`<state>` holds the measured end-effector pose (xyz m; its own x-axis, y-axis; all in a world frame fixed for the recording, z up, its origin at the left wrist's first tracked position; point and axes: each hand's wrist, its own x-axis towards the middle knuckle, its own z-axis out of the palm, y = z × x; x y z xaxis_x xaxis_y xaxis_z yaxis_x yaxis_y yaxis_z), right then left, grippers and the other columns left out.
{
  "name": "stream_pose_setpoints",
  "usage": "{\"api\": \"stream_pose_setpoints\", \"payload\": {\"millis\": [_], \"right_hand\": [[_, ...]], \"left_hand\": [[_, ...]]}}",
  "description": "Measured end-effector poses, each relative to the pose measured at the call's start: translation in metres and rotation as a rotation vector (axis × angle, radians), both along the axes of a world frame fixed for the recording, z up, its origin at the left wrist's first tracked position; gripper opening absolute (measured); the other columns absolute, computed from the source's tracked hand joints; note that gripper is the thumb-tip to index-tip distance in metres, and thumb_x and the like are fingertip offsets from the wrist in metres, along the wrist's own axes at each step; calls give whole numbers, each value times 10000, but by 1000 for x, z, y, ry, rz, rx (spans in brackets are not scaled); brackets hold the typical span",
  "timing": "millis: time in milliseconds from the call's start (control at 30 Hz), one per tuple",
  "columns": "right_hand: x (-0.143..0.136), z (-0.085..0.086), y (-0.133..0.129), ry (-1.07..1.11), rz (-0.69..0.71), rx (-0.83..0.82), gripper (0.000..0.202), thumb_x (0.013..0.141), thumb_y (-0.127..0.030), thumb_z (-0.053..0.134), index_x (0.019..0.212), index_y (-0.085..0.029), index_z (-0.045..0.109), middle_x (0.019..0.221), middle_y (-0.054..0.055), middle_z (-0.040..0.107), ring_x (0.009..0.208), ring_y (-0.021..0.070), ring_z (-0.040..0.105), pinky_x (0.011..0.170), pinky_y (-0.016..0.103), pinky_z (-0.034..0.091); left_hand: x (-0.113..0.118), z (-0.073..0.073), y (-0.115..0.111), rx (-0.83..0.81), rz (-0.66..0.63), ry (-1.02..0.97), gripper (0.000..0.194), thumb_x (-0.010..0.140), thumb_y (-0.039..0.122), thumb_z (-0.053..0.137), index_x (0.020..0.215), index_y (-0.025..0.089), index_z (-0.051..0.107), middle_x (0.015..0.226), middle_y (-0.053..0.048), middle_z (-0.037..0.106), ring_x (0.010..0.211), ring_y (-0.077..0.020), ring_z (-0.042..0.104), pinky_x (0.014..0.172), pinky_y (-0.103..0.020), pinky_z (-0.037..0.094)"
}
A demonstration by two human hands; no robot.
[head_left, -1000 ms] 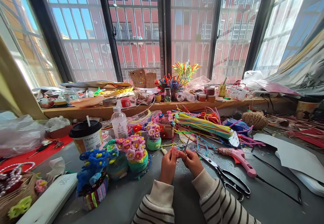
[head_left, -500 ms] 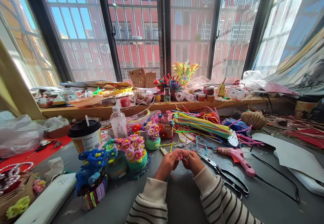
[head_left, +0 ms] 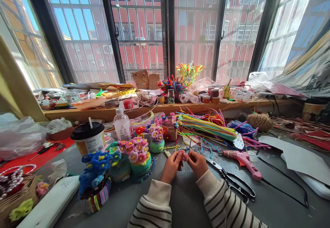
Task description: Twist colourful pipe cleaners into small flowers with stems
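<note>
Near the middle of the grey table, my left hand [head_left: 171, 167] pinches a small fuzzy pink piece [head_left: 182, 155] between its fingertips. My right hand [head_left: 198, 164] is closed beside it, its fingers on a thin dark pointed tool [head_left: 190, 149] that stands nearly upright; its lower part and handle are hidden by the fingers. The two hands are almost touching at the pink piece. To their right lie large scissors [head_left: 230, 180] with black handles and a pink glue gun [head_left: 243, 162]. Pots of fuzzy pink flowers [head_left: 136, 150] and blue flowers [head_left: 95, 168] stand on the left.
Behind the hands lies a bundle of coloured fuzzy stems [head_left: 211, 126]. A bottle [head_left: 122, 125] and a lidded cup [head_left: 88, 137] stand at the left. White paper [head_left: 296, 154] and the glue gun's black cable [head_left: 286, 191] are at the right.
My fingers have shifted around the pink piece, which shows more clearly. The thin tool's tip stands up darker between the hands. The view has moved slightly.
</note>
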<state>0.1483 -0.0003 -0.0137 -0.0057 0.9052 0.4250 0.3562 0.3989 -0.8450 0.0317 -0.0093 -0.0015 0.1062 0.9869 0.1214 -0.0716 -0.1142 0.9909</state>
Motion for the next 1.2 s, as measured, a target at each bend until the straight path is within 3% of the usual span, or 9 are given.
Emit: {"api": "stream_pose_setpoints", "payload": {"millis": [167,367,500,900,1200], "right_hand": [[13,-3,-1,-178,174,-53,474,704,-554,336,479,-154,454,422,-36,344,421,72,307,426,202,250],[13,-6,-6,-327,343,-58,662,673,-676,126,513,-150,495,465,0,424,457,98,386,462,221,294],[9,-3,-11,-368,390,-71,674,655,-695,121,495,-157,496,463,6,442,461,103,409,464,220,304],[7,0,-12,-314,409,-43,663,653,-696,148,498,-146,484,488,21,489,472,106,435,461,215,302],[5,-4,-11,-273,323,-32,616,682,-664,191,476,-155,471,464,13,490,456,95,435,469,210,314]], "left_hand": [[-3,8,-1,56,140,-33,267,672,397,444,739,162,553,562,10,494,443,-76,404,403,-186,333],[-2,12,-5,81,130,-50,259,685,366,443,792,150,538,606,1,487,456,-72,383,423,-194,329],[-2,10,-5,112,123,-31,221,695,353,437,763,171,543,594,3,480,456,-79,375,422,-198,318],[-1,11,-5,110,108,-9,196,690,351,436,642,180,518,522,21,430,433,-77,364,415,-195,310],[1,14,-7,70,130,17,222,683,366,429,751,178,526,544,18,456,462,-90,389,429,-197,332]]}}
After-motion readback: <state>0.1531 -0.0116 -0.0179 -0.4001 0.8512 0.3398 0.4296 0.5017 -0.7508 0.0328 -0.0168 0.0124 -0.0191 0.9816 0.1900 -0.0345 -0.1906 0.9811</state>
